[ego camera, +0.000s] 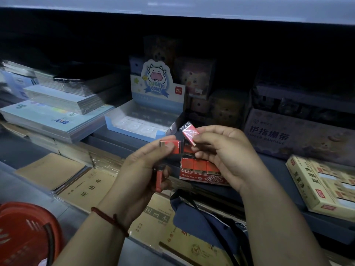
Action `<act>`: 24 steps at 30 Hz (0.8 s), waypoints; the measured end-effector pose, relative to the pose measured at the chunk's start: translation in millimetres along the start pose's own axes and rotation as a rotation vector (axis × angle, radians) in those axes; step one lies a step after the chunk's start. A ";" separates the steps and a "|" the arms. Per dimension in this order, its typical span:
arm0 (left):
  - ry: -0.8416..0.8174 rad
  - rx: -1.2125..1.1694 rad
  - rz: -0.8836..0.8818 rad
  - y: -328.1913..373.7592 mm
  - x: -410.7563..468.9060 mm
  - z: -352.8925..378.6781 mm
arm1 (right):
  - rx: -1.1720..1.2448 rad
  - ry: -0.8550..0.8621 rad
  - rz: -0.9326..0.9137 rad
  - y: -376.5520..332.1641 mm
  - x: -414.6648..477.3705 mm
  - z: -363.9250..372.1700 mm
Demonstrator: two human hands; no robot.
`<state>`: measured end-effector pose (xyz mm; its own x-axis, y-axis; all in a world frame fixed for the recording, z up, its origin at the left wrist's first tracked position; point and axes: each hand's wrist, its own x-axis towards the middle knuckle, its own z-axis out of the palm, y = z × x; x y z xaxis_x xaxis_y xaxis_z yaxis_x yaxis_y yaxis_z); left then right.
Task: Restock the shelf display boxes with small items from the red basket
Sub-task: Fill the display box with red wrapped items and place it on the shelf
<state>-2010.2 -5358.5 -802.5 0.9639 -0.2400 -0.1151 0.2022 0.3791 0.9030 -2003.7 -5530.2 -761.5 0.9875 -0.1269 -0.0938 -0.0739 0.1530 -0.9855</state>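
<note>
While right hand (221,152) half-hides eraser box (200,169), notebooks (55,121) left.

Red eraser (189,134) is pinched in right hand (222,152); second eraser (172,146) is pinched by left hand (142,169), third eraser (159,178) is gripped under its lower fingers. Both hands are held just above eraser box (201,177) on shelf (272,166). Red basket (25,233) is seen lower left.

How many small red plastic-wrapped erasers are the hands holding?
3: the left hand pinches one small red wrapped eraser and tucks another lower down; the right hand pinches a third. Palms may hide more.
</note>
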 end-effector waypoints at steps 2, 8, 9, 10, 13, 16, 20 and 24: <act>0.027 -0.025 0.001 0.2 1.4 0.5 | 0.032 -0.002 0.002 -0.8 -0.7 0.2; 0.099 -0.046 -0.019 -1.5 5.1 -0.2 | 0.115 0.003 0.031 -2.5 -2.4 -0.7; 0.100 -0.042 -0.020 -1.8 4.6 -0.7 | 0.115 0.002 0.033 -2.6 -2.8 -1.2; 0.099 -0.040 -0.023 -1.9 4.8 -0.7 | 0.116 0.002 0.035 -2.6 -2.7 -1.6; 0.092 -0.043 -0.031 -0.8 4.7 0.8 | 0.085 0.012 0.033 -2.9 -2.6 -4.0; 0.088 -0.039 -0.024 0.4 4.8 2.9 | 0.043 0.019 0.028 -3.3 -2.8 -6.2; 0.098 -0.084 -0.040 -0.5 6.1 4.3 | 0.057 0.009 0.024 -3.4 -3.6 -7.4; 0.109 -0.071 -0.044 -1.8 5.7 5.9 | 0.053 0.003 0.025 -3.2 -4.6 -7.4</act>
<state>-2006.1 -5365.8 -802.3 0.9661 -0.1608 -0.2019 0.2529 0.4333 0.8650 -2009.0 -5537.4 -758.9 0.9849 -0.1257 -0.1193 -0.0915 0.2075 -0.9739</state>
